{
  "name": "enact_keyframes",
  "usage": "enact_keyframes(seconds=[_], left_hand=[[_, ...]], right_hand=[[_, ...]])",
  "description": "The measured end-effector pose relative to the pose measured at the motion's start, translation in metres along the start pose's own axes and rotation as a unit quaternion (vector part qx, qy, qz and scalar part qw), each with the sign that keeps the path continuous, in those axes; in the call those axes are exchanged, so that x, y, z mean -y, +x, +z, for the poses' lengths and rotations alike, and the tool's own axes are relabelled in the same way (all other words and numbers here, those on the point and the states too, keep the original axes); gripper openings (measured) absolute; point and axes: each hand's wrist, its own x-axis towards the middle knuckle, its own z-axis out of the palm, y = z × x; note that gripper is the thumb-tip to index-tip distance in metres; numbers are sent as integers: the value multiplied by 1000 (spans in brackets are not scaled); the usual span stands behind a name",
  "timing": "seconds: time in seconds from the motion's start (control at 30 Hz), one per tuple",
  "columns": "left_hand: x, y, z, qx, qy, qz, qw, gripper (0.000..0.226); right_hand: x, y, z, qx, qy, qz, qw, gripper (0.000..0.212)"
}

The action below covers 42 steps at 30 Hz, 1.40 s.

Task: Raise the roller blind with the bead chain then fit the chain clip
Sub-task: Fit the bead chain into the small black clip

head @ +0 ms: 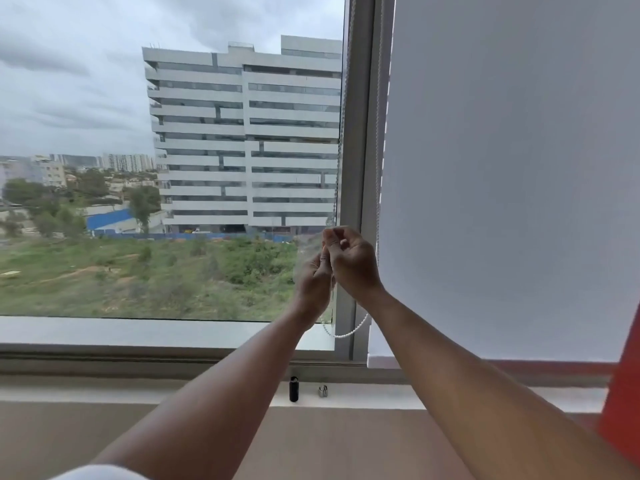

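Note:
A white roller blind covers the right window pane down to just above the sill. Its white bead chain hangs along the grey window frame and loops at the bottom. My left hand and my right hand are raised together at the frame, both with fingers closed on the left strand of the chain, the right hand slightly higher. A small silvery clip lies on the sill below the hands.
A small black cylinder stands on the white sill beside the clip. The left pane is uncovered glass showing buildings and grass. A red-orange object fills the right edge. The grey frame post separates the panes.

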Motion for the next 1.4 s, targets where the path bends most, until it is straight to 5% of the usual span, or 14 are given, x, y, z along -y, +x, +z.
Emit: enact_keyframes(seconds=[0.17, 0.5, 0.77, 1.13, 1.4], left_hand=[[38, -11, -20, 25, 88, -36, 995, 27], [86, -20, -43, 61, 234, -91, 966, 29], [104, -13, -56, 17, 214, -110, 971, 25], [109, -8, -61, -16, 109, -86, 990, 19], [115, -14, -68, 0, 113, -68, 991, 10]], right_hand=[[-39, -17, 5, 25, -41, 18, 999, 13], [-92, -49, 17, 22, -100, 24, 994, 11], [-140, -102, 33, -20, -116, 53, 992, 23], [-214, -127, 79, 126, -190, 257, 939, 10], [-257, -133, 111, 222, -248, 351, 875, 30]])
